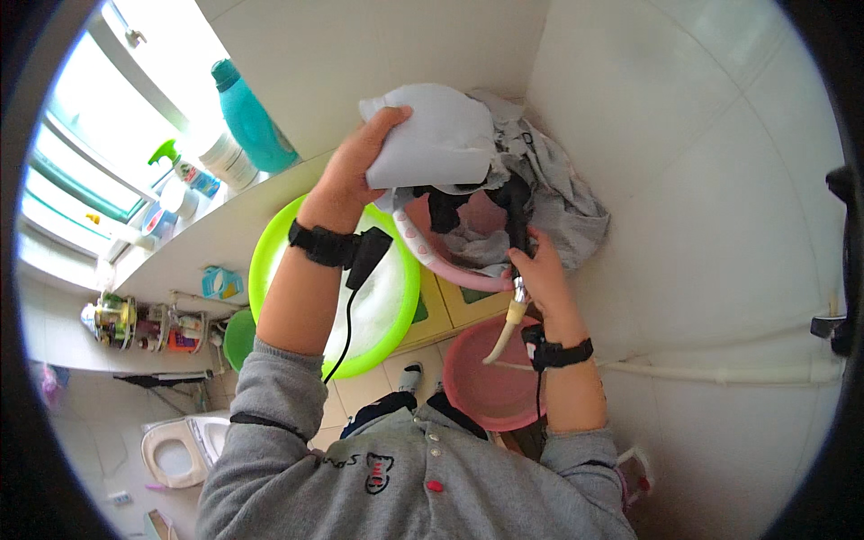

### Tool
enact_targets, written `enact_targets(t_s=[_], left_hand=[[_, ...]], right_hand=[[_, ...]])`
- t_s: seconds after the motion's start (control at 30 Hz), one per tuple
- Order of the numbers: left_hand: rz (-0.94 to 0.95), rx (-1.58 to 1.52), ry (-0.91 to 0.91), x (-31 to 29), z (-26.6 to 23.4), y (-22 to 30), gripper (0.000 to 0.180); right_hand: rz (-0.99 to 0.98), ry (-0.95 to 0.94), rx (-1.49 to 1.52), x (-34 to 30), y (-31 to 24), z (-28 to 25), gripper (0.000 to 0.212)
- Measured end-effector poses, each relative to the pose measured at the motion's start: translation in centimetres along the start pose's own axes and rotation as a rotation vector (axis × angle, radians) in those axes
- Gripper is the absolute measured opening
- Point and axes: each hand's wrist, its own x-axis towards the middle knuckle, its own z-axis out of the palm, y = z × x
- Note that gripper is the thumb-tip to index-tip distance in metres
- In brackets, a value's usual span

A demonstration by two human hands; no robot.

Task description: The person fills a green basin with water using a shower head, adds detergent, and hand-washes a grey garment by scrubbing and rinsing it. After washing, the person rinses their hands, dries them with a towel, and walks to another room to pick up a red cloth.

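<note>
My left hand [367, 155] grips the left edge of a stiff-looking white cloth [436, 135], raised above a pink basin [450, 268] with heart marks. In the basin lie black cloth [445, 212] and grey cloth. A grey garment [571, 202] drapes over its right side. My right hand [545, 274] closes on a dark strip [517, 216] by the basin's right rim. Whether that strip is cloth or part of the tap, I cannot tell. Just below the thumb is a metal tap end [519, 292] with a cream hose [504, 333].
A lime-green basin [409, 310] of white suds stands left of the pink one. A darker pink basin [457, 387] sits lower, under the hose. On the window ledge are a teal bottle [247, 117] and a spray bottle [193, 171]. A pale pipe [720, 371] runs along the right wall.
</note>
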Motion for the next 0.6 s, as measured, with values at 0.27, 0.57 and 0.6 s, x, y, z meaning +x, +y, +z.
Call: enact_targets(t_s=[0.27, 0.57, 0.6], left_hand=[[0.153, -0.004, 0.071, -10.2, -8.0, 1.3, 0.057], [-0.196, 0.207, 0.075, -14.3, -22.3, -3.3, 0.059], [-0.212, 0.261, 0.039, -14.6, -23.6, -3.9, 0.057]], right_hand=[[0.086, -0.099, -0.219, 4.7, 0.8, 1.9, 0.055], [-0.235, 0.262, -0.885, 2.7, 1.2, 4.8, 0.048], [-0.339, 0.387, -1.126, 1.6, 0.5, 6.1, 0.049]])
